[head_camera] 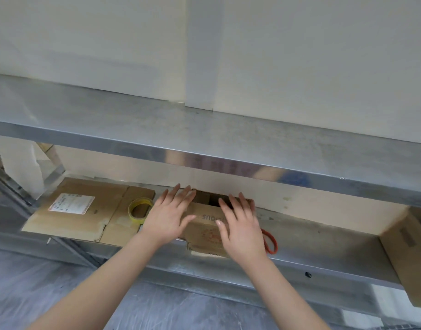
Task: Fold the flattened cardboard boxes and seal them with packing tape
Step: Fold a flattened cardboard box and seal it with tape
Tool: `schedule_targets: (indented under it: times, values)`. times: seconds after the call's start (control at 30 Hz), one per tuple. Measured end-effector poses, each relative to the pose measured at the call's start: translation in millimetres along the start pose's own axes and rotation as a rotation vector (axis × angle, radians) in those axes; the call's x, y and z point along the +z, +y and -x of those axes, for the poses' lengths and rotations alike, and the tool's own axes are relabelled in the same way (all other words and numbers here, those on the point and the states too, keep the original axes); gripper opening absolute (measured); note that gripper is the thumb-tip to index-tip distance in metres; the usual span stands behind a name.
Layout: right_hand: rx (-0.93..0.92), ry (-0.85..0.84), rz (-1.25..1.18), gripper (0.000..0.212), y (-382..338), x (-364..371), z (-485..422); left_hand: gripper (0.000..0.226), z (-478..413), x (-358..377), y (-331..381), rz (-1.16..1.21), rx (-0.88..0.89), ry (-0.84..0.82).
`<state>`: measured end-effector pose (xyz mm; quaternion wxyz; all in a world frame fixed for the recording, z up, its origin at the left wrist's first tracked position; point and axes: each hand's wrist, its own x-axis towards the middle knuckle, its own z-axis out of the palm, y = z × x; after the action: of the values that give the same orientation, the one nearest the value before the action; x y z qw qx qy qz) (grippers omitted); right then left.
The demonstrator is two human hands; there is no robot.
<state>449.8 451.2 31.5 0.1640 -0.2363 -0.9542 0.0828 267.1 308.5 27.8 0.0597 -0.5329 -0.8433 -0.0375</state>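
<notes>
1. Left hand (166, 217) and right hand (240, 228) lie flat, fingers straight, on a cardboard box (204, 226) on the lower shelf (324, 232).
2. Tape roll (139, 208) lies just left.
3. Uneven pressure may tip the box off.

Two bare hands, the left hand (167, 216) and the right hand (240, 225), share the frame with three pieces of cardboard: one flattened sheet (104, 210), one small printed box (204, 232) and one larger box (409, 253) at the right edge. Also counted are one tape roll (137, 220), one orange loop (271, 244), one white label (71, 203) and two metal shelves, the upper shelf (204, 136) and the lower shelf (324, 236).
</notes>
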Motion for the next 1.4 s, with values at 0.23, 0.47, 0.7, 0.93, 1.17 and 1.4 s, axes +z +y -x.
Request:
schedule_targets:
  times: [0.23, 0.47, 0.7, 0.93, 1.17, 1.4]
  values:
    - [-0.21, -0.162, -0.038, 0.056, -102, 43, -25, 0.066, 54, 7, -84, -0.081, -0.08, -0.097]
    - [0.121, -0.382, -0.335, 0.06, -163, 114, -48, 0.074, 74, 46, -156, 0.079, -0.184, -0.249]
    - [0.336, -0.444, -0.237, 0.061, -173, 168, -47, 0.078, 67, 81, -204, 0.121, -0.111, -0.322]
    - [0.443, -0.289, -0.114, 0.064, -185, 195, -56, 0.05, 41, 97, -202, 0.092, 0.103, -0.282]
    - [0.491, -0.234, -0.009, 0.027, -197, 203, -67, 0.029, 37, 104, -207, 0.127, 0.195, -0.192]
    - [0.513, -0.314, 0.008, 0.031, -200, 208, -72, 0.024, 32, 109, -211, 0.176, 0.171, -0.177]
